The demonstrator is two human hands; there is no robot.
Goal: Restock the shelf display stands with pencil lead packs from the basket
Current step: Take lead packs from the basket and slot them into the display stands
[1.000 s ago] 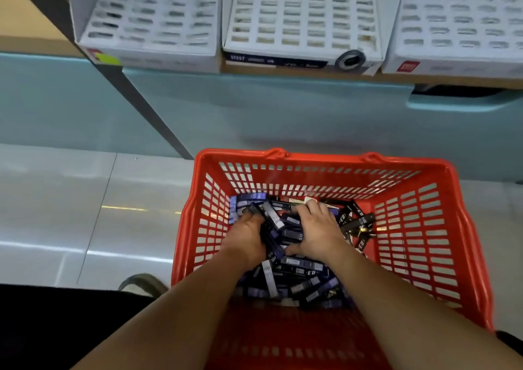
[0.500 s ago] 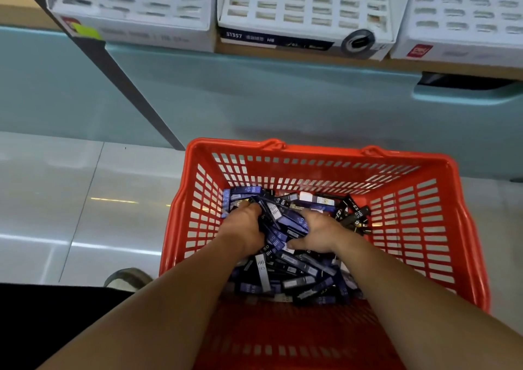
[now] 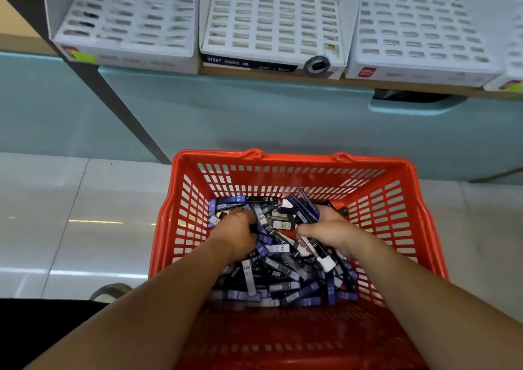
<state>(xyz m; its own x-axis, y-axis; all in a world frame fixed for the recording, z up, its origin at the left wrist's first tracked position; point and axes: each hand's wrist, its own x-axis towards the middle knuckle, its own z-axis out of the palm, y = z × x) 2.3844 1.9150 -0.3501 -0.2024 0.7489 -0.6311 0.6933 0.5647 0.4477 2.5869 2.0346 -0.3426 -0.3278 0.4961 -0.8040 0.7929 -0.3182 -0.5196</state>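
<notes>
Right hand (image 3: 325, 229) gripping bunch of packs (image 3: 304, 209) in basket (image 3: 297, 160); left hand (image 3: 237, 232) digging into pile, grip unclear; stands (image 3: 271, 24) at top looking mostly unfilled.

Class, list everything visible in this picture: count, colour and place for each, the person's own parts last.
basket: one, red, before the person, below the shelf
pencil lead packs: a pile, too many to count, blue, black and white, in the basket
display stands: three plus the edge of a fourth, white, slotted, on the shelf above
cabinet front: one, teal, under the shelf
post: one, dark, slanting at left
floor: pale glossy tiles, left of the basket
shoe: one, grey, partly seen, lower left
left hand: in the basket, fingers curled into the pile
right hand: in the basket, grips a bunch of packs
</notes>
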